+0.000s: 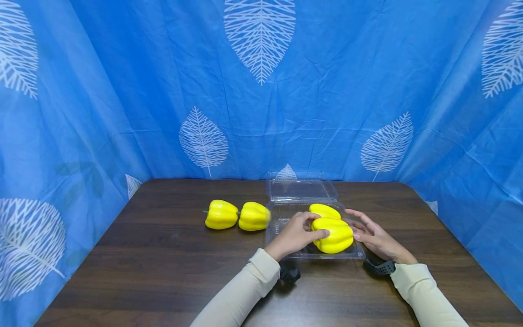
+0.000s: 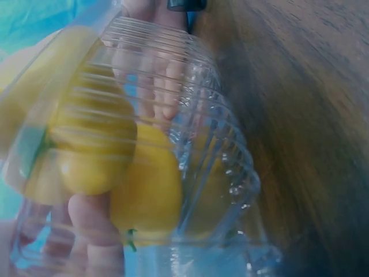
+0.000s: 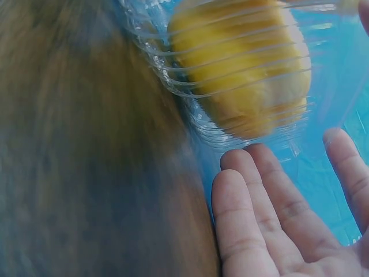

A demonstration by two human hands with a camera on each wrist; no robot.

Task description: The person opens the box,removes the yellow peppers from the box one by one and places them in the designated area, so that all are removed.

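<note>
Held pepper (image 1: 334, 236): bright yellow, glossy, bulging lengthwise lobes with shallow grooves between them; the left wrist view, through clear plastic, shows a green stem end and a duller, amber-toned yellow. Position: in the right half of the clear container (image 1: 279, 221), toward its front edge; cannot tell whether it touches the floor of it. Left hand (image 1: 296, 232) grips this pepper, thumb on the near face, fingers on the far side. Right hand (image 1: 379, 237) is open, fingers extended beside the container's right wall, thumb apart; firm contact with the pepper cannot be confirmed. Rear pepper (image 1: 324, 210): same yellow, inside the container directly behind the held pepper, partly covered by it. 2 further yellow peppers (image 1: 221, 215) lie on their sides on the dark wood-grain table (image 1: 171, 268), left of the container, green stems pointing left. Container: thin, ribbed, transparent, lid (image 1: 304, 188) folded open toward the blue leaf-print cloth (image 1: 318, 100).
</note>
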